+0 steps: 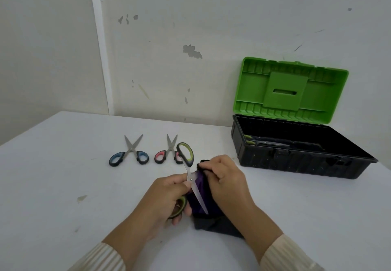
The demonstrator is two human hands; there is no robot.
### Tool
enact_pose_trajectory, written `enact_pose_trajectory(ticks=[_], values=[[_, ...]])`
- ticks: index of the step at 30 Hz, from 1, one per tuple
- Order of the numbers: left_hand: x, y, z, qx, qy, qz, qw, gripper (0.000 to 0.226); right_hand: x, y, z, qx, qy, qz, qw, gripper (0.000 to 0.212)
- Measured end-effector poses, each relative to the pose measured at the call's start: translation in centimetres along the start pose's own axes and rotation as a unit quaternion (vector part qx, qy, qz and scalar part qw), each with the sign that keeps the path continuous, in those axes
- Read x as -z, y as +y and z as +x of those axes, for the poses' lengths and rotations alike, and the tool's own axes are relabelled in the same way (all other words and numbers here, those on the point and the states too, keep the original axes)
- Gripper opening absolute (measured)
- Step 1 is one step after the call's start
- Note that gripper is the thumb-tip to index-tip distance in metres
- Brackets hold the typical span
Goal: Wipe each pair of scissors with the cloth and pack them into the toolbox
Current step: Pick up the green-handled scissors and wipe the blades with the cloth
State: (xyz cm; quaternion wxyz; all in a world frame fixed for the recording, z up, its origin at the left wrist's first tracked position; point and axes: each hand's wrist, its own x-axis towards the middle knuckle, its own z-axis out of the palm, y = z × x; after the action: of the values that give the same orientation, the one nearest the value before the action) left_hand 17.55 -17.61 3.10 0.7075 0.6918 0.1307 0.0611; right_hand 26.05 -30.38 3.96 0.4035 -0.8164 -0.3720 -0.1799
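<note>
Steel-bladed green-handled scissors (187, 168), spread in the left grip (167, 194), cross the dark purple cloth (211, 224) pinched by the right grip (226, 179); a slip could nick skin.

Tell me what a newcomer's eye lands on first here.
First, the toolbox at the right rear, its bright green lid standing open. Then, front and centre, the left hand holds green-handled scissors, the blade lying on a dark cloth gripped by the right hand. Behind them, blue-handled scissors and pink-handled scissors lie open on the table.
</note>
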Motion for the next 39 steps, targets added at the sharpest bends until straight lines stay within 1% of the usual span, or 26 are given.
enact_pose_trajectory(ticks=[1,3,4,5,8,9,12,13,16,19,20,22,24,27,28,29,30,31,33,34,35,36,37,39], values=[[-0.1,0.0,-0.1,-0.001,0.001,-0.001,1.0,0.027,0.1,-0.1,0.0,0.0,-0.001,-0.008,1.0,0.02],[-0.2,0.1,-0.3,-0.004,0.006,-0.004,1.0,0.031,-0.2,-0.6,-0.7,0.042,-0.04,-0.024,0.998,0.018],[-0.2,0.2,-0.3,-0.009,0.009,-0.002,1.0,0.033,-0.3,-0.8,-1.1,0.047,-0.059,-0.013,0.997,0.019],[-0.2,0.2,-0.3,-0.013,0.012,0.002,1.0,0.033,-0.2,-0.9,-1.0,0.032,-0.062,0.008,0.998,0.021],[-0.2,0.2,-0.3,-0.026,0.018,0.016,0.999,0.027,0.1,0.0,-0.2,-0.004,-0.002,0.012,1.0,0.019],[-0.2,0.3,-0.4,-0.028,0.017,0.016,0.999,0.028,0.0,0.0,-0.2,0.005,-0.005,0.007,1.0,0.019],[-0.2,0.4,-0.4,-0.027,0.013,0.024,0.999,0.04,-0.5,-0.9,-1.1,0.058,-0.056,-0.003,0.997,0.02],[-0.1,0.3,-0.4,-0.027,0.012,0.025,0.999,0.039,-0.4,-0.8,-1.0,0.051,-0.052,-0.002,0.997,0.021],[-0.1,0.3,-0.4,-0.029,0.002,0.026,0.999,0.035,0.0,-0.2,-0.2,0.031,-0.006,-0.024,0.999,0.018],[-0.2,0.4,-0.4,-0.026,-0.004,0.015,1.0,0.035,-0.5,-0.7,-1.2,0.09,-0.028,-0.045,0.994,0.017],[-0.1,0.3,-0.4,-0.026,-0.003,0.013,1.0,0.035,-0.6,-0.8,-1.3,0.085,-0.035,-0.028,0.995,0.017],[0.2,0.2,-0.4,-0.03,-0.007,0.015,0.999,0.032,-0.3,0.3,-0.5,0.032,0.0,0.017,0.999,0.017],[0.3,0.3,-0.4,-0.033,-0.023,0.022,0.999,0.029,0.7,1.9,0.7,-0.037,0.053,0.014,0.998,0.016],[0.3,0.3,-0.3,-0.032,-0.024,0.014,0.999,0.032,2.3,3.7,0.9,-0.132,0.099,0.009,0.986,0.017],[0.4,0.4,-0.3,-0.032,-0.021,0.009,0.999,0.033,2.6,3.5,0.7,-0.143,0.116,0.013,0.983,0.018],[0.4,0.4,-0.2,-0.03,-0.019,0.006,0.999,0.034,2.8,2.8,0.4,-0.131,0.133,0.016,0.982,0.019],[0.4,0.4,-0.2,-0.028,-0.017,0.004,0.999,0.033,2.7,1.9,0.2,-0.091,0.145,0.007,0.985,0.02],[0.3,0.4,-0.2,-0.028,-0.017,0.0,0.999,0.032,2.3,0.9,-0.1,-0.035,0.134,0.001,0.99,0.018],[0.1,0.4,-0.2,-0.027,-0.02,-0.008,0.999,0.029,0.7,-0.5,-0.9,0.079,0.062,-0.033,0.994,0.015],[0.0,0.4,-0.3,-0.029,-0.022,-0.006,0.999,0.029,0.0,-0.7,-1.1,0.103,0.023,-0.041,0.994,0.017],[0.1,0.4,-0.4,-0.032,-0.023,-0.004,0.999,0.03,-0.3,-0.5,-0.9,0.092,0.001,-0.031,0.995,0.018],[0.1,0.4,-0.4,-0.035,-0.024,-0.001,0.999,0.032,-0.2,0.0,-0.5,0.06,0.011,-0.017,0.998,0.017],[0.2,0.5,-0.5,-0.038,-0.025,0.001,0.999,0.032,0.1,0.8,-0.1,0.018,0.042,-0.003,0.999,0.017],[0.4,0.5,-0.5,-0.044,-0.026,0.001,0.999,0.033,1.6,2.2,0.6,-0.085,0.099,0.037,0.991,0.025]])
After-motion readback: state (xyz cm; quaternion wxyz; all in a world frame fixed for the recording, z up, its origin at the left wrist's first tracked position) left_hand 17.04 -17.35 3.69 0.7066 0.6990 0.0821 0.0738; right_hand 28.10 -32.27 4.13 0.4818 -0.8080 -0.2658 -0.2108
